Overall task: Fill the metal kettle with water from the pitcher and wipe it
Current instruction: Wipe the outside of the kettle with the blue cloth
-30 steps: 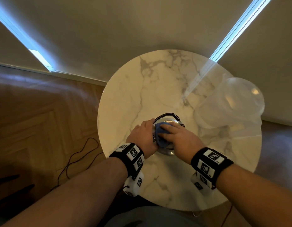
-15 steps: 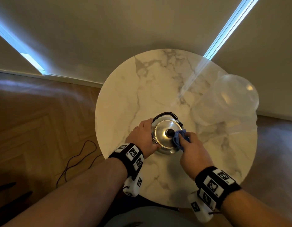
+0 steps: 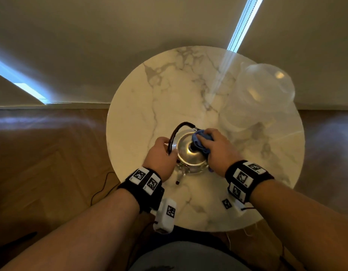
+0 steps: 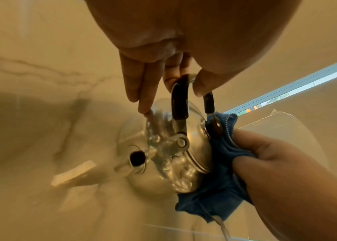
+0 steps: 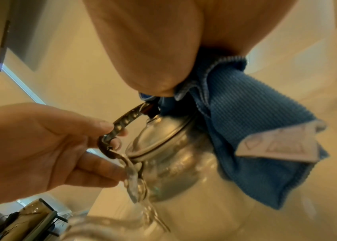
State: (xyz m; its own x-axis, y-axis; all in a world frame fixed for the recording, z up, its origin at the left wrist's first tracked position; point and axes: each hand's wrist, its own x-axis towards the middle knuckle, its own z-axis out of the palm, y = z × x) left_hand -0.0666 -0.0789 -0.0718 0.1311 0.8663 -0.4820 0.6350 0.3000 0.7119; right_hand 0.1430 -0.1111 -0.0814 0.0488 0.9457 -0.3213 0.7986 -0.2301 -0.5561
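Note:
The shiny metal kettle (image 3: 186, 153) stands on the round marble table (image 3: 169, 90), lid on, spout toward me. My left hand (image 3: 161, 153) pinches its dark bail handle (image 3: 174, 133), tilted to the left, between thumb and fingers (image 4: 201, 84). My right hand (image 3: 216, 147) holds a bunched blue cloth (image 3: 200, 142) against the lid and the kettle's right side (image 4: 221, 146). In the right wrist view the cloth (image 5: 246, 130) hangs down the kettle (image 5: 173, 154) with a white label showing. A clear plastic pitcher (image 3: 257, 98) stands at the table's right rear.
The table stands against a pale wall; wooden floor lies to the left with a dark cable (image 3: 102, 186) on it. Bare marble stretches behind and left of the kettle. My lap is under the table's near edge.
The handle has been swung over to the left and my left hand now pinches it. My right hand with the cloth moved from the kettle's right flank up onto the lid's far right.

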